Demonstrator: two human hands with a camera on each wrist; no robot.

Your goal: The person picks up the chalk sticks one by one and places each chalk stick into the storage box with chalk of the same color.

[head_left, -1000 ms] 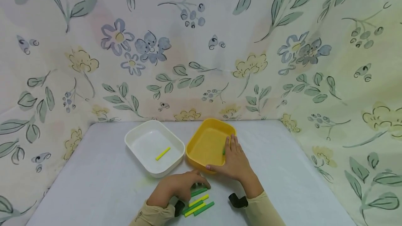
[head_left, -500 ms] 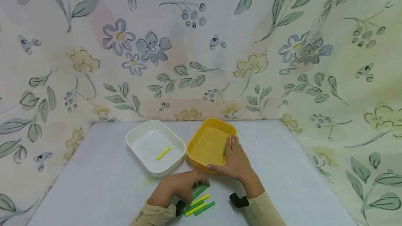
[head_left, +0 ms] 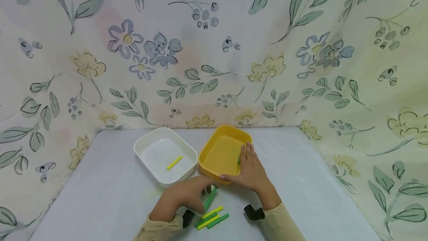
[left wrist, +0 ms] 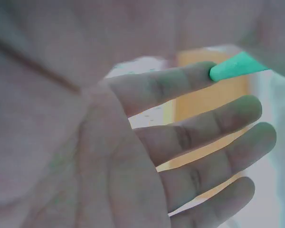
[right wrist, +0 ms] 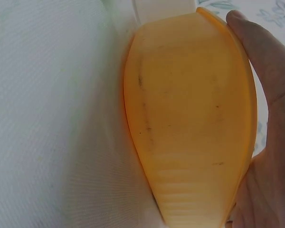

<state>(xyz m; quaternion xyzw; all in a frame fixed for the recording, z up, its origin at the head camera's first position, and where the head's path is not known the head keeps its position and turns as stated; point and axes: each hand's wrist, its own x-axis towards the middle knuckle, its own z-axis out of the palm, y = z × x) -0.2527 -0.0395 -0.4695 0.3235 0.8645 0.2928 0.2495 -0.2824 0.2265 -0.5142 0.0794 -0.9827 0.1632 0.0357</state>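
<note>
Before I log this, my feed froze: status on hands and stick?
Left hand pinching green stick. Right hand touching yellow tray. Four more sticks on table. No obstruction visible.

We can read no text. The dark mark (head_left: 141,232) on the left sleeve (head_left: 158,229) is too small for us.

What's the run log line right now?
left fingers: pinch green stick; right fingers: straight, at yellow tray; white tray: one yellow stick
</note>
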